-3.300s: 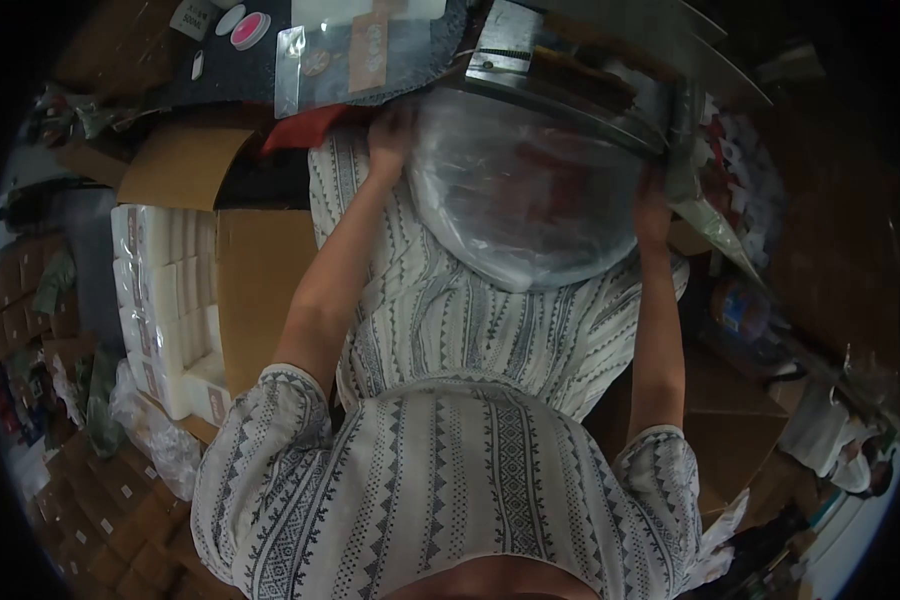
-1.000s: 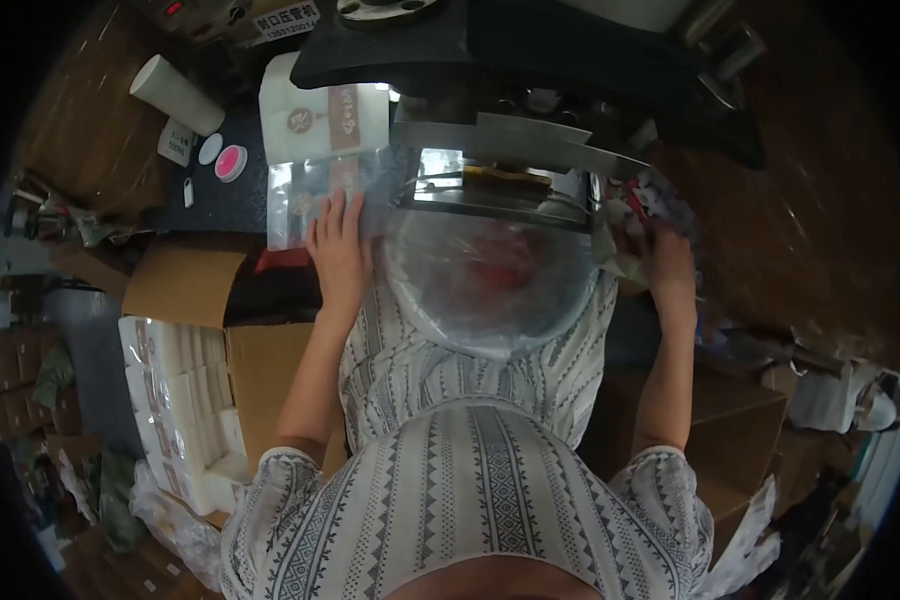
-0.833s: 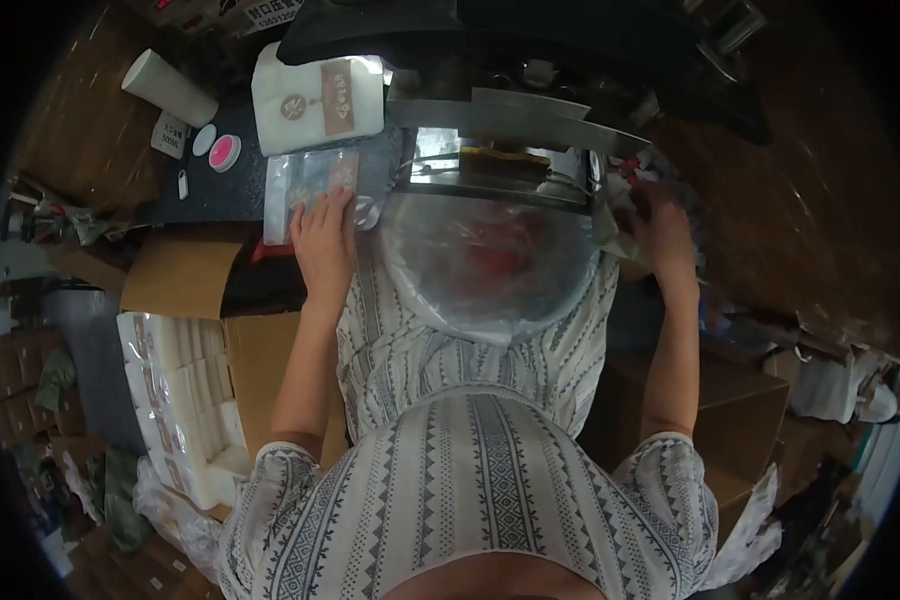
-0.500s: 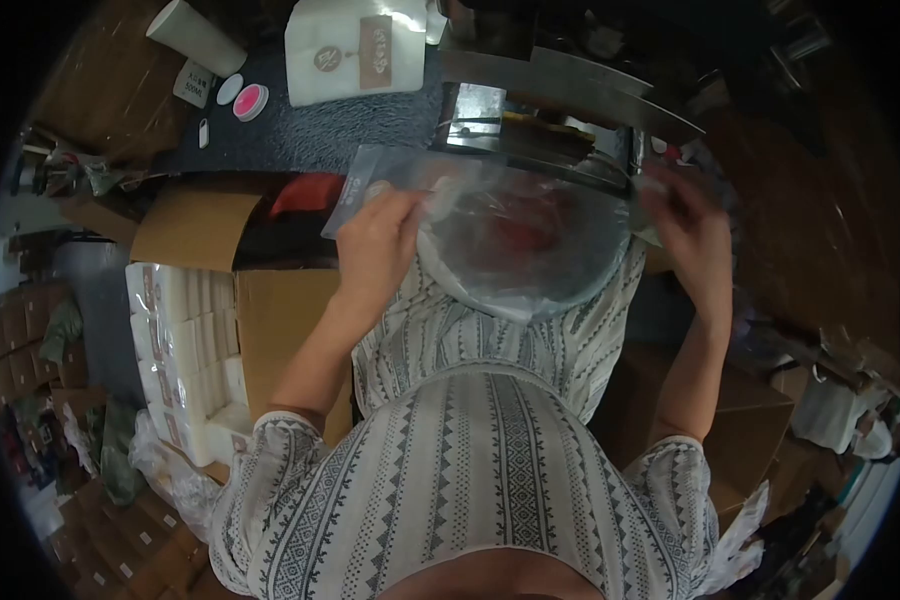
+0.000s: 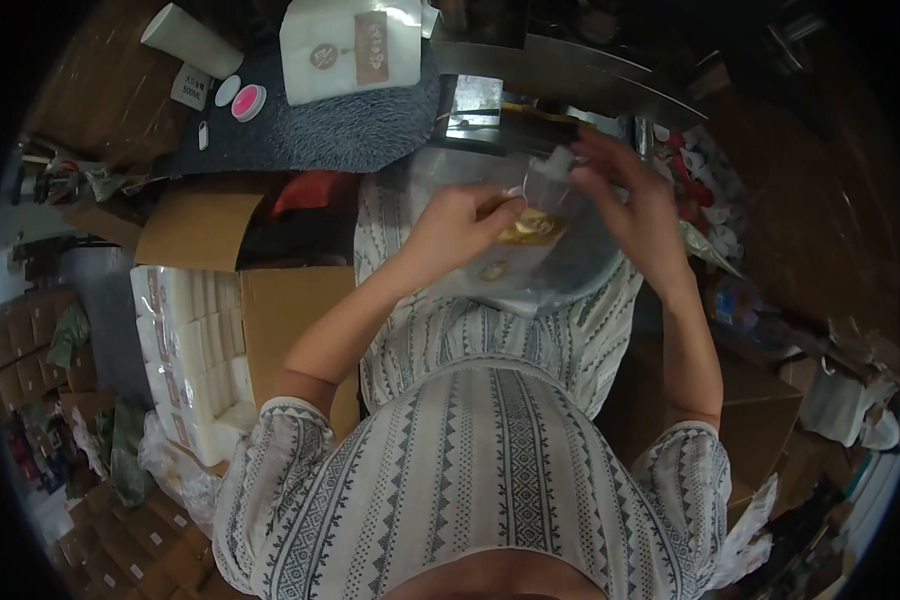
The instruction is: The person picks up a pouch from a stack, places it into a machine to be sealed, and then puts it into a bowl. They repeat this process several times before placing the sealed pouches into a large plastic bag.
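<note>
My left hand [image 5: 467,222] is closed in a pinch on the upper left edge of a clear pouch with a gold label [image 5: 532,228]. The pouch hangs tilted over a round basin lined with clear plastic [image 5: 595,275] at my lap. Opposite, my right hand [image 5: 635,195] is curled, thumb and fingertips right at a small white cap [image 5: 558,162] by the pouch's top corner. Part of the pouch's left side is hidden behind my left fingers.
A metal machine edge [image 5: 570,75] runs just beyond the basin. Small white and red pieces [image 5: 705,190] lie to the right. On the left stand an open carton [image 5: 295,310], packed white items [image 5: 190,350] and a dark mat [image 5: 350,130] bearing a large white pouch [image 5: 350,50].
My left hand has moved right, bringing the pouch over the basin. My right hand has come inward from the right side to the pouch's top.
</note>
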Motion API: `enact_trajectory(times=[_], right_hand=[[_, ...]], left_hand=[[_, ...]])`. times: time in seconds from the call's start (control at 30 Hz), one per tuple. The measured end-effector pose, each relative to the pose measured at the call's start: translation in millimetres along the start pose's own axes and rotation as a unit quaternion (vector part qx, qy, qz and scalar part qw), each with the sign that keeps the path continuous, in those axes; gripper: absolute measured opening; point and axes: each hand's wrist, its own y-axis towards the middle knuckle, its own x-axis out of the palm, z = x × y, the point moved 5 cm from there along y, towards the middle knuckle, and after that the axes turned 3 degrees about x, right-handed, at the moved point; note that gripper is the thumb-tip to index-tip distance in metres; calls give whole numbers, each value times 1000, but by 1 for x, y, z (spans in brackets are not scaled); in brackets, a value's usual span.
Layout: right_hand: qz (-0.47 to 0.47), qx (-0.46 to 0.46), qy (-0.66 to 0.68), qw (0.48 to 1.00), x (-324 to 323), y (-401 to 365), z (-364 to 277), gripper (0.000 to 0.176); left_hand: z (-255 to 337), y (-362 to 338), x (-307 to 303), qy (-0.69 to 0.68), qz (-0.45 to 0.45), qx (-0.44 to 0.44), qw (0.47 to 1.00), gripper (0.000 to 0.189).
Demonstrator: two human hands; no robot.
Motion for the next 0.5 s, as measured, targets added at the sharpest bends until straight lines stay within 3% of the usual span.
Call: enact_trajectory(times=[0.03,0.07,0.1,0.3,0.4,0.47,0.5], right_hand=[[57,-8,-25,998,-9,1,6,26],[115,-18,-50,992,-18,1,8,27],[115,-18,-51,992,-22,-1,8,27],[116,-19,-142,983,-45,-18,26,27],[189,43,-124,973,-65,-21,44,26],[229,-46,-405,884,-80,-26,43,29],[231,-48,-404,884,-89,-31,50,29]], left_hand=[[-3,11,0,0,2,0,1000,17],[-13,25,2,-86,-12,-70,994,21],[-22,35,6,-172,-27,-139,975,25],[-23,58,8,-324,45,-171,929,34],[-35,58,6,-262,14,-142,955,34],[-22,51,-25,-219,-12,-123,968,35],[-16,47,-46,-176,-39,-103,978,36]])
